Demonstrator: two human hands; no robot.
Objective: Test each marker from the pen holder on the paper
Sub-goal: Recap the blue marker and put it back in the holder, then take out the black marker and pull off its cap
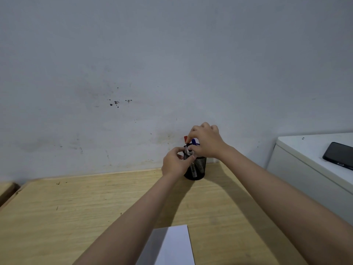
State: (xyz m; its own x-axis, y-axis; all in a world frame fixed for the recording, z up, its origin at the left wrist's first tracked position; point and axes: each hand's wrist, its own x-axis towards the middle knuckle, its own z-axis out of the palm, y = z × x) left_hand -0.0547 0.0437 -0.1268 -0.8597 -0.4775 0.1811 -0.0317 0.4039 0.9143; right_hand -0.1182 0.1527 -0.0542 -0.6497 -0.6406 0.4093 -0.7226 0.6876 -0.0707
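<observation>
Both my hands are at the pen holder by the wall.

My left hand (174, 162) pinches the near rim of the black mesh pen holder (196, 169) at the back of the wooden surface (76, 207). My right hand (205, 141) curls over the top, and I think its fingers grip a marker (193, 141). The paper (172, 245) lies close to me. A phone (339, 155) rests far right.

Black wire-mesh pen holder (196, 167), matt wooden table (76, 207)
</observation>
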